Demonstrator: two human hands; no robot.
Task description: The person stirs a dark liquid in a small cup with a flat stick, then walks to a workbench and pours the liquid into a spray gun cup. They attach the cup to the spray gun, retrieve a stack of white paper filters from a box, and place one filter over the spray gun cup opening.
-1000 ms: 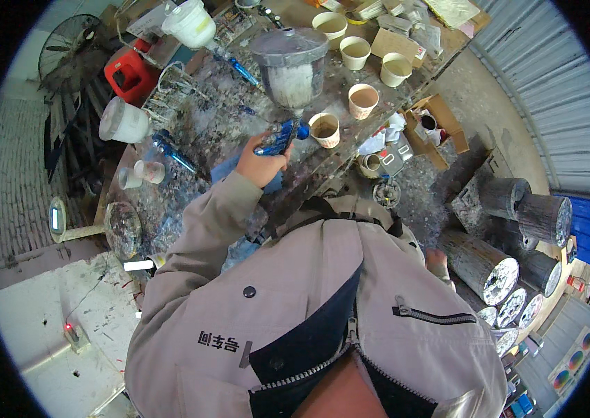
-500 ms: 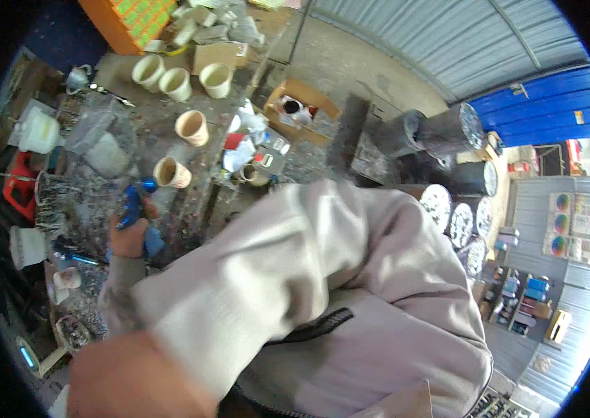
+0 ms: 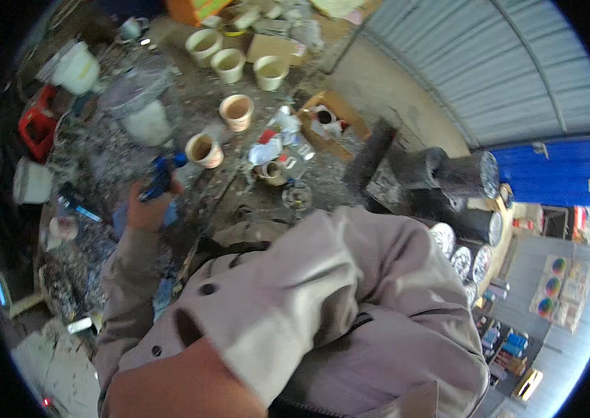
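The left hand has its fingers wrapped around a blue metal spray gun under a large translucent grey plastic hopper, over the paint-stained grey tabletop and just beside a pale round paper cup. The right hand is at the lower edge, its fingers' state impossible to tell. Holding the gun steady seems the step in hand; the next move likely calls for keeping the hopper from tipping.

No lettering or numbers can be read.
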